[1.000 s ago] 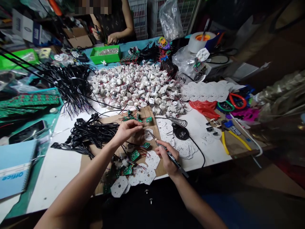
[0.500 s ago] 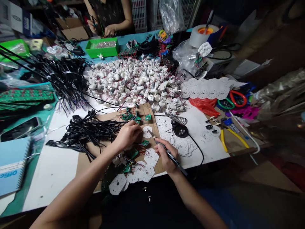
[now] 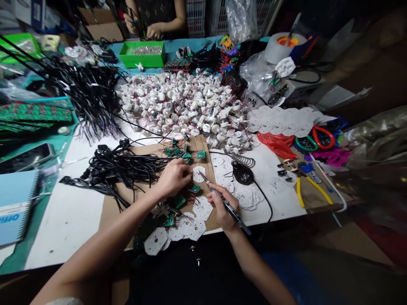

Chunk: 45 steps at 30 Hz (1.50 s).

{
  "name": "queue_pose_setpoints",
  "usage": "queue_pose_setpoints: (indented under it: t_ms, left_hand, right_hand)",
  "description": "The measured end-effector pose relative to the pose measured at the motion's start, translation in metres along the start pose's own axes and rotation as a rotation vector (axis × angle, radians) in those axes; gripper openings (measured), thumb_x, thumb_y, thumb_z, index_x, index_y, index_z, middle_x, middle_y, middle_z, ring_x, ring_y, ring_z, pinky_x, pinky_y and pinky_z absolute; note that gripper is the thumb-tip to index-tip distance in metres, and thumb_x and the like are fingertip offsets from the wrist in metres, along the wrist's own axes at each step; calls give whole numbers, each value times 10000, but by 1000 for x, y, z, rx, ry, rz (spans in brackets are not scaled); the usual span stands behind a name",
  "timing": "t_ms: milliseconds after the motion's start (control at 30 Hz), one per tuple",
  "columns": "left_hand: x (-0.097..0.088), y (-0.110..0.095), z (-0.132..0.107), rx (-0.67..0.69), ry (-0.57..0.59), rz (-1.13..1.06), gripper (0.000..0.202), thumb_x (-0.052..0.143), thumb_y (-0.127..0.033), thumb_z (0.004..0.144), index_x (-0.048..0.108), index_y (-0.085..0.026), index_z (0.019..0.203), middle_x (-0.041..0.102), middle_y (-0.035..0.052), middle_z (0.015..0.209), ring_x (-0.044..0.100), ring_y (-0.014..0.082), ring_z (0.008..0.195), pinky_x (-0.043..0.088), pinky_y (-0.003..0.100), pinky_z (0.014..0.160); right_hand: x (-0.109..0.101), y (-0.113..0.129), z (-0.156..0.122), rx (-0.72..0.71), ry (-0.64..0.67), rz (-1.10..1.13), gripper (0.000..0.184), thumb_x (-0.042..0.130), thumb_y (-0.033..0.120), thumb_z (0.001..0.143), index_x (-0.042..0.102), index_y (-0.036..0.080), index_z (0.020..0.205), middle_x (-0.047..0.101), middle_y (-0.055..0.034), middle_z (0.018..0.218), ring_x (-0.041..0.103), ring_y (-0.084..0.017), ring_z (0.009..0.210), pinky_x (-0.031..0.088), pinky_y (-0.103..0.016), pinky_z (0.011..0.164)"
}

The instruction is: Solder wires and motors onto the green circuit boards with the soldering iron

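Observation:
My right hand (image 3: pixel 223 205) is wrapped round the handle of a soldering iron (image 3: pixel 233 213). The iron's tip points up and left, over a white hexagonal plate (image 3: pixel 199 174) on the cardboard (image 3: pixel 206 168). Just left of that plate my left hand (image 3: pixel 174 177) is closed, its fingers curled together; whatever they pinch is hidden. Small green circuit boards (image 3: pixel 201 154) with red wires lie beyond the left hand, and another green board (image 3: pixel 195 189) sits between the hands. More white plates (image 3: pixel 202 208) lie nearer my body.
A heap of white motor-like parts (image 3: pixel 187 106) fills the middle. Black cables (image 3: pixel 127 165) lie at left. A soldering stand (image 3: pixel 243 173) with a coil is at right, with yellow-handled pliers (image 3: pixel 313 182) farther over. Across the table a person's hands (image 3: pixel 154 31) work near a green box (image 3: pixel 142 59).
The view has shifted slightly, so most things sit a little differently in the picture. Both hands keep nearly the same pose, the iron's tip still at the white plate.

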<state>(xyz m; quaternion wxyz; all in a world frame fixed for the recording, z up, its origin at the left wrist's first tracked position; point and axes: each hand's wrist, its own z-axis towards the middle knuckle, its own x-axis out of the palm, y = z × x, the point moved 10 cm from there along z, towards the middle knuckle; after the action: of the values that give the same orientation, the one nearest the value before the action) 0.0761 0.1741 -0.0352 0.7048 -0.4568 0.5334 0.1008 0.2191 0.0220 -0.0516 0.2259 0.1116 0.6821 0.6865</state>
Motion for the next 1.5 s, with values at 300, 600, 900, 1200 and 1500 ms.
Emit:
queue_pose_setpoints:
  t_ms: [300,600,900,1200,1500]
  left_hand:
    - [3,-2,2,7,23,23,136,660,-151,789,697,-174,661,640,65,793,573,204,774,457,329,729]
    - [1,-6,4,11,35,18,149,655,-147,775,681,-183,633,617,54,771,559,199,771,484,354,827]
    - [3,-4,4,-2,31,10,144,656,-131,760,671,-180,626,633,69,794,566,214,790,481,362,816]
    - [1,-5,5,-14,49,14,131,658,-139,763,693,-176,642,616,64,786,563,211,789,480,360,817]
    - [-1,-8,4,24,15,62,142,650,-137,786,695,-168,655,701,81,889,562,235,914,459,362,860]
  right_hand:
    - [4,5,-1,-39,59,-60,279,586,378,1008,774,242,1164,798,-33,835,744,-167,625,630,-279,631]
    - [9,0,-2,-32,111,-46,288,593,400,1009,783,246,1160,788,-30,794,736,-164,613,624,-270,597]
    - [12,7,0,-76,128,-89,272,576,353,1013,780,238,1151,795,-30,804,748,-166,622,628,-279,623]
    - [11,8,-3,-102,103,-87,272,571,343,1015,782,241,1155,803,-42,837,758,-177,648,652,-304,664]
    - [-1,12,-5,-193,-33,-74,276,581,343,1019,771,223,1180,796,-37,833,742,-166,633,645,-290,653]
